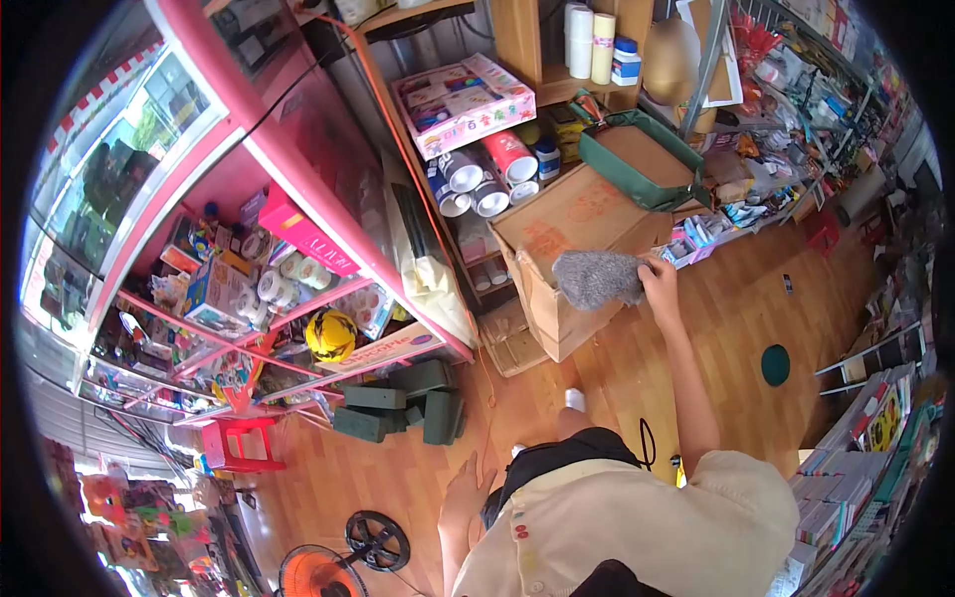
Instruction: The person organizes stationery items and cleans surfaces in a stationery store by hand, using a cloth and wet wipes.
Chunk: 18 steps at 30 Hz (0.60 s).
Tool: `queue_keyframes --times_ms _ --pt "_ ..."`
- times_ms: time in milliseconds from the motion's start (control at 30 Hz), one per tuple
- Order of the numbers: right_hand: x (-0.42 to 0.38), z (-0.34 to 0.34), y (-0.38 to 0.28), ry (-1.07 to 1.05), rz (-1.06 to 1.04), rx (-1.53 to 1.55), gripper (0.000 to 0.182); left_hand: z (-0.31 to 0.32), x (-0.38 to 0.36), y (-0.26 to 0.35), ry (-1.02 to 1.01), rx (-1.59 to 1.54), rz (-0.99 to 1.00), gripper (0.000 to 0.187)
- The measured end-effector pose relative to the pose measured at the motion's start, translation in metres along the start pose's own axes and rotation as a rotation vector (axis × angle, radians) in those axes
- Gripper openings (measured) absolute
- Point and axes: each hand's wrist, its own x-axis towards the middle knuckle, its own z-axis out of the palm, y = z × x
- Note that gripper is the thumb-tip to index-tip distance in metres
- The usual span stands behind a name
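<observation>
A grey fuzzy cloth-like item [597,280] hangs from my right hand [657,283], whose fingers are pinched on its right end. It is in front of a large cardboard box [542,298] standing on the wooden floor. On top of the box rests a dark green open tray-like container [637,164] with a brown inside. My left hand [467,491] is low beside my dark shorts, fingers apart, holding nothing. Several dark green blocks [443,416] lie on the floor ahead of it.
A pink-framed glass cabinet [298,169] fills the left, with a red stool [242,445] below it. An orange fan [316,574] stands at the bottom left. Stacked books [846,478] line the right side. A green disc [775,365] lies on the floor.
</observation>
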Motion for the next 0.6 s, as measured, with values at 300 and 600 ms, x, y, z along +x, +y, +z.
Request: queue_keyframes --times_ms 300,600 --pt "0.047 -0.092 0.064 0.133 0.347 0.628 0.037 -0.024 0.083 0.121 0.185 0.14 0.211 0.063" --pt "0.139 -0.188 0.095 -0.128 0.521 0.471 0.076 -0.009 0.17 0.348 0.076 -0.232 0.695 0.044"
